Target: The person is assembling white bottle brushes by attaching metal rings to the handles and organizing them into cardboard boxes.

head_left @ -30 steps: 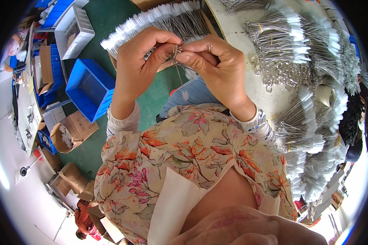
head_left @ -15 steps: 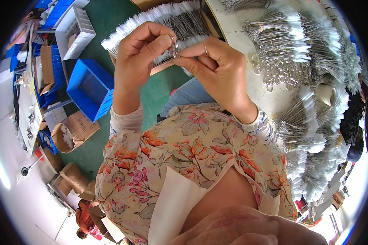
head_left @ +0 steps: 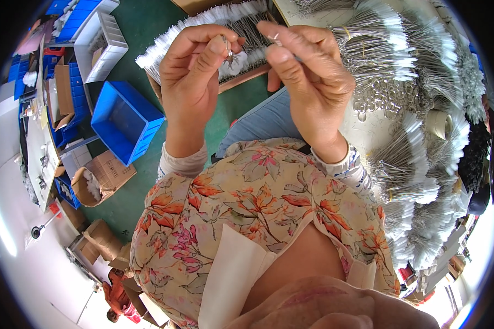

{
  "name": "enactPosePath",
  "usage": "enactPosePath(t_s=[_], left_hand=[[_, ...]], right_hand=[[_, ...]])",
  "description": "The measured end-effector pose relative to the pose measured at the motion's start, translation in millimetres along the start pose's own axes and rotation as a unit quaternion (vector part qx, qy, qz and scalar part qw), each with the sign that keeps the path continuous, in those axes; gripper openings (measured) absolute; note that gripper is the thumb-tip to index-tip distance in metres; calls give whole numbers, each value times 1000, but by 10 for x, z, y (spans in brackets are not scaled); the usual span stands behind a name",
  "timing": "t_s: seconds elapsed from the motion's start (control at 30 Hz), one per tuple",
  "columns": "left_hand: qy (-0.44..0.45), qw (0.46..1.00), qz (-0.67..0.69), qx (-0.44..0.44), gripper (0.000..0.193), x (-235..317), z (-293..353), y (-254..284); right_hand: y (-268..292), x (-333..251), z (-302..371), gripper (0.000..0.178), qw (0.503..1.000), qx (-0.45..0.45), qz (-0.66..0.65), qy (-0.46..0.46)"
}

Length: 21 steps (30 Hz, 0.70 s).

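Note:
My left hand (head_left: 191, 74) is raised above the lap, with thumb and forefinger pinched on a small cluster of shiny metal rings (head_left: 228, 54). To its right, my right hand (head_left: 315, 77) is held apart from it, thumb and fingers spread, slightly smeared by motion, nothing visible between them. Beyond both hands lies a cardboard box (head_left: 241, 82) packed with thin wire-stemmed brushes with white bristles (head_left: 189, 35). The hands hide part of it.
On the table (head_left: 365, 134) at right lie several bundles of wire brushes (head_left: 376, 46), loose metal rings (head_left: 387, 101) and a cream tape roll (head_left: 438, 125). A blue bin (head_left: 125, 122) and a cardboard carton (head_left: 107, 175) stand at left. Another person (head_left: 117, 296) is far off at lower left.
My right hand has drawn away from the left, moving right, and its fingers have parted. My left hand has shifted slightly right and still pinches the rings.

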<state>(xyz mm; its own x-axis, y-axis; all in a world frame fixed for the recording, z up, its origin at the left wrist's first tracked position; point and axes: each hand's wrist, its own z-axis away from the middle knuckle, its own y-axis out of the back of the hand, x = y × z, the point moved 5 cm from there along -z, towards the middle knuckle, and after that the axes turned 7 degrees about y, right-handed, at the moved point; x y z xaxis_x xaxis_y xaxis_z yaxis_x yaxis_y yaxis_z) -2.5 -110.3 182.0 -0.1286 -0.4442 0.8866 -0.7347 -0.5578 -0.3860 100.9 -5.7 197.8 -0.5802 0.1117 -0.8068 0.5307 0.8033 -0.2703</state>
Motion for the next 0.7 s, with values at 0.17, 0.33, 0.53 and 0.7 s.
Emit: enactPosePath(t_s=[0.17,0.33,0.53,0.7], left_hand=[[-49,997,-34,51,12,26,18,-49],[-48,996,-34,66,12,-5,20,-75],[-57,996,-25,65,12,-47,9,-59],[-89,993,-18,74,12,-12,-12,-93]], right_hand=[[-13,-34,-3,22,978,-13,145,150],[-18,-138,-17,23,952,-16,216,214],[-42,-125,-1,32,954,-23,223,198],[-9,21,97,29,973,-18,197,121]])
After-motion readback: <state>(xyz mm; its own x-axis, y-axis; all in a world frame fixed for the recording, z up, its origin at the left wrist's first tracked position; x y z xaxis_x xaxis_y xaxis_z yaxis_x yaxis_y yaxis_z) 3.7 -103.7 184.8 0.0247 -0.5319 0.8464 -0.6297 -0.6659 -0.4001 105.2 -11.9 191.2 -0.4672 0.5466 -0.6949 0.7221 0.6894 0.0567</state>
